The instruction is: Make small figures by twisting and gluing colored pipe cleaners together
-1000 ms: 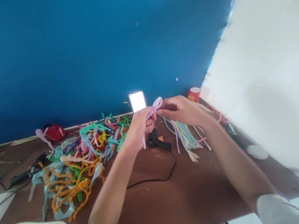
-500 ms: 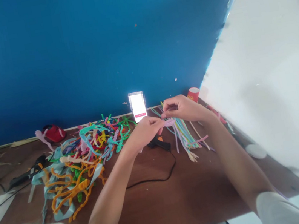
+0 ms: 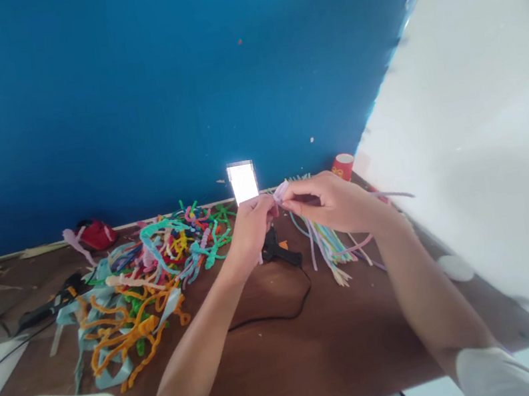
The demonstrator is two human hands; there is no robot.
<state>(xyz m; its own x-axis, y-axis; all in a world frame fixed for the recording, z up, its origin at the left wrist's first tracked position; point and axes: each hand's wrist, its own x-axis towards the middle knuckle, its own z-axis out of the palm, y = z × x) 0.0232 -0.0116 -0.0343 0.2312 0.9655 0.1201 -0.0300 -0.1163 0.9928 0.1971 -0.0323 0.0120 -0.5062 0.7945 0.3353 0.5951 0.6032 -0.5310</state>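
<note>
Between my two hands, over the back of the table, is a lilac pipe cleaner (image 3: pixel 281 190) bunched or folded into a small piece. My left hand (image 3: pixel 253 227) pinches its left side with thumb and fingers. The thumb and forefinger of my right hand (image 3: pixel 336 203) close on its right side. A lilac strand (image 3: pixel 396 193) sticks out to the right behind my right wrist; whether it belongs to the same piece I cannot tell. Below the hands lies a black glue gun (image 3: pixel 281 253), partly covered by my left hand. A bundle of pastel pipe cleaners (image 3: pixel 325 242) lies under my right hand.
A tangled pile of coloured pipe cleaners (image 3: pixel 156 277) covers the left side of the brown table (image 3: pixel 292 362). A lit phone (image 3: pixel 244 182) leans on the blue wall. Another black tool (image 3: pixel 50 308), a red cup (image 3: pixel 342 167), a white disc (image 3: pixel 455 267) and black cord (image 3: pixel 275 319) lie around.
The lilac piece has risen slightly and turned upward between my fingers. My right hand has shifted a little right and down, and my left hand has moved slightly left.
</note>
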